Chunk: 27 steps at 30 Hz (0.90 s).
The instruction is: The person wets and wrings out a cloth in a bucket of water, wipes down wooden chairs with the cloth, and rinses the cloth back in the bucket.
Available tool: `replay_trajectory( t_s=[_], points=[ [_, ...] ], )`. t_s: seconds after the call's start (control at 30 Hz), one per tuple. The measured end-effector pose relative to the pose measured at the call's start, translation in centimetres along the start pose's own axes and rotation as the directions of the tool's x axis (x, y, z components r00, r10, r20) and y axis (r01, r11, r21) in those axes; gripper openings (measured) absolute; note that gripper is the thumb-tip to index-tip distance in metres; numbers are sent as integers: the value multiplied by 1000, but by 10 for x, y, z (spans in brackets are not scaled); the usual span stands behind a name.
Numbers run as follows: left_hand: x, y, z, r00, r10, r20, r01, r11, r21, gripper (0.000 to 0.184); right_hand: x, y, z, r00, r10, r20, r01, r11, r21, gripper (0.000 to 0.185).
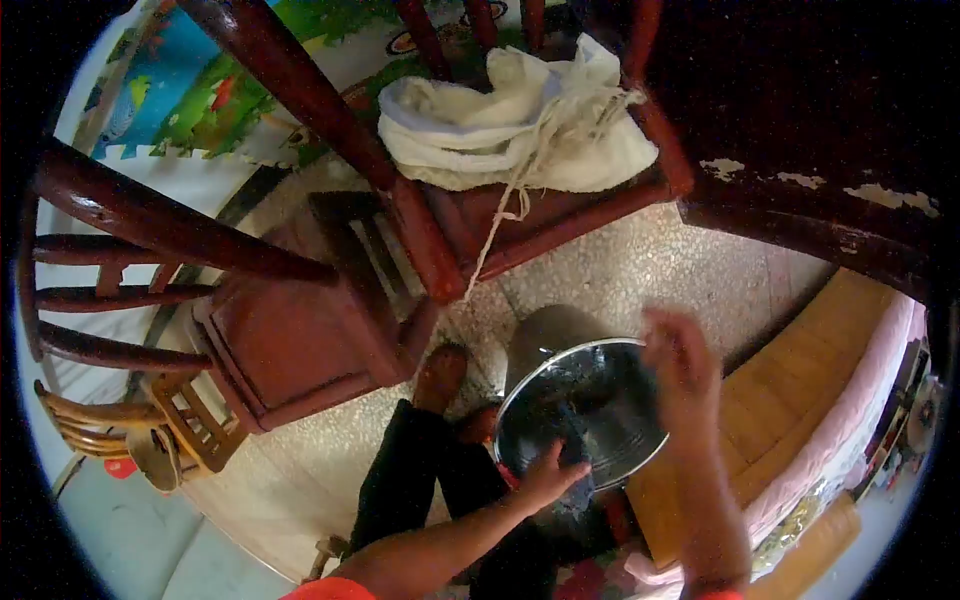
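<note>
A metal bucket (512, 377) with a shiny rim and dark inside stands tilted in front of my legs. At its near rim, my left hand (545, 477) is closed on a dark grey-blue cloth (574, 498); part of the cloth reaches into the bucket, and some hangs outside below my fingers. My right hand (684, 348) is raised over the bucket's right rim. Motion smears its fingers, so their shape and anything in them cannot be made out.
A red-brown wooden chair (300, 340) stands left, another behind it bearing a white cloth bag (590, 150) with a dangling string. A wooden bench or bed edge (790, 400) with pink bedding (800, 500) lies right. My bare foot (442, 376) rests on the speckled floor (640, 260).
</note>
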<state>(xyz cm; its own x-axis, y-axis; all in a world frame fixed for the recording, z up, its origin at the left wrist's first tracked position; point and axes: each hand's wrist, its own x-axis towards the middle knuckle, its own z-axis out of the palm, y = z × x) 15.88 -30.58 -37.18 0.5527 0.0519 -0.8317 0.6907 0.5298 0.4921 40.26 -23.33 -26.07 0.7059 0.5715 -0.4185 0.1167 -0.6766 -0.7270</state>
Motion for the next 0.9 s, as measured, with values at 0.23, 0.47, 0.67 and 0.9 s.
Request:
replay_trajectory(
  t_s=[0.23,0.47,0.67,0.9],
  points=[
    [1,29,-7,969,-243,-49,102,570,-816,45,-131,99,50,983,-18,185,49,985,-166,52],
    [12,25,-12,983,-153,-98,47,738,-673,70,-108,189,116,990,94,-107,-109,983,-148,59],
    [12,15,-27,988,-146,-48,104,864,-492,67,-64,302,211,967,209,-147,-249,900,-358,44],
    [25,20,-23,950,-266,-163,153,853,-499,69,-74,231,150,984,176,32,-178,981,82,16]
  ],
)
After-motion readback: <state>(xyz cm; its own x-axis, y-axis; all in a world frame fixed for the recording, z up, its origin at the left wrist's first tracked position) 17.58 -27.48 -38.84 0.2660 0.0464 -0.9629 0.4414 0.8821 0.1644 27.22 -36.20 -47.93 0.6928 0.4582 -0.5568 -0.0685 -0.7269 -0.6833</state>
